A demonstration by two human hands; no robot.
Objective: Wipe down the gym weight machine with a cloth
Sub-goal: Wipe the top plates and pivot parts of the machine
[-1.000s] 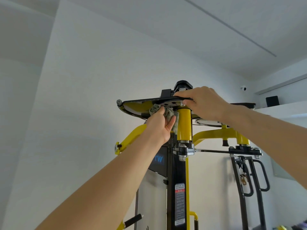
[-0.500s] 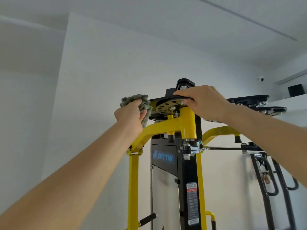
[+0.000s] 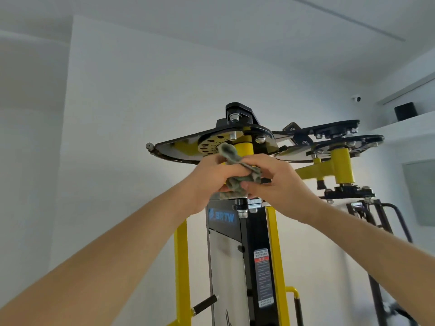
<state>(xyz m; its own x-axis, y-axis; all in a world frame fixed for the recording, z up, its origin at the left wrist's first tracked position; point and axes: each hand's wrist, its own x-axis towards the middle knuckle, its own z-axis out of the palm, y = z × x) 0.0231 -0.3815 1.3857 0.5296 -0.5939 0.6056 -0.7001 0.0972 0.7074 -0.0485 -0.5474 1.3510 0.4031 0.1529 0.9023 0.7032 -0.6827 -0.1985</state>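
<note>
Head view: fingers (image 3: 231, 171) of the left hand (image 3: 209, 184) and right hand (image 3: 282, 188) clamp a crumpled grey-green cloth (image 3: 235, 184), held between them. The top of the yellow-and-black steel weight machine (image 3: 253, 236) sits just above the fingers; its column below them probably awaits wiping.

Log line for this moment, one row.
left hand: grips cloth | right hand: pinches cloth | weight machine top plate: above both hands

A crumpled grey-green cloth (image 3: 237, 177) is held between 2 raised hands in front of the yellow-and-black weight machine (image 3: 249, 231). It is gripped by the left hand (image 3: 211, 182) from one side and pinched by the right hand (image 3: 277, 182) from the other. One end of the cloth is pushed up against the yellow perforated disc (image 3: 211, 145) beneath the black top plate (image 3: 179, 147). A small black box (image 3: 405, 111) is seen on a white shelf (image 3: 404, 128) at the right.
</note>
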